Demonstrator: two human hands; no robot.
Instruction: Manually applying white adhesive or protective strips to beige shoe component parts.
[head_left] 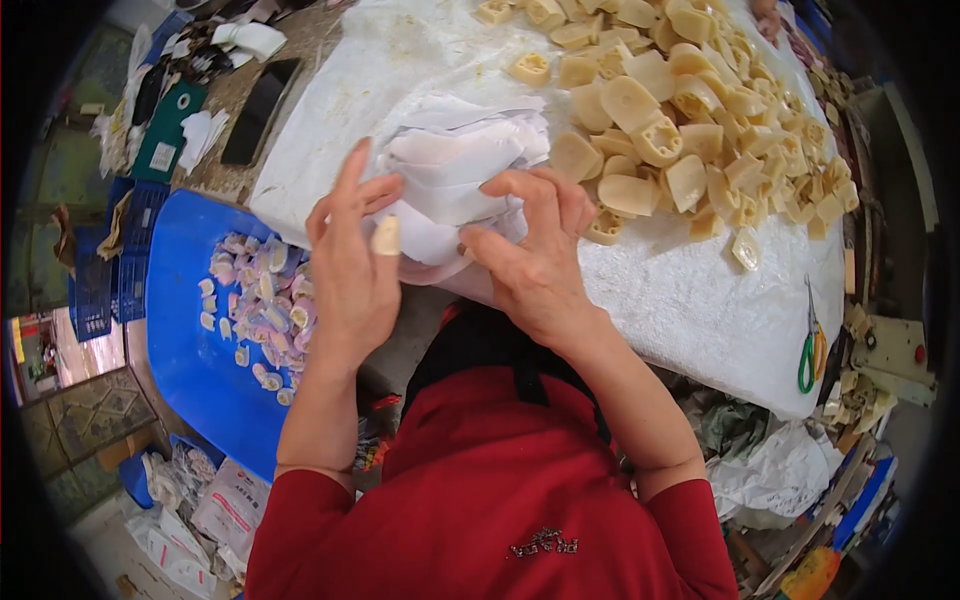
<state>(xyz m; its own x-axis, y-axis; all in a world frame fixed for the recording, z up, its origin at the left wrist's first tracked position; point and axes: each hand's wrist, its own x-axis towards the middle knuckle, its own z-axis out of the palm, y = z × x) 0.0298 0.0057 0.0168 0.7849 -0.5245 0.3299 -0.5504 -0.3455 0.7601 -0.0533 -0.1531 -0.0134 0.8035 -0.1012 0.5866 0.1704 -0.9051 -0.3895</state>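
Observation:
My left hand [352, 270] and my right hand [532, 255] both grip a stack of thin white sheets [455, 165] held over the near edge of a white foam board [690, 300]. The left hand's fingers spread along the stack's left side, its thumb wearing a cream finger cover. My right hand pinches the sheets from the right. Just beyond the right hand lies a heap of several cream plastic moulded parts [690, 110] on the board.
A blue tray [185, 330] at the left holds several small wrapped pieces [262, 310]. Green-handled scissors [808, 350] lie at the board's right edge. A dark phone [258, 110] and papers lie at the far left. Bags and scraps sit on the floor below.

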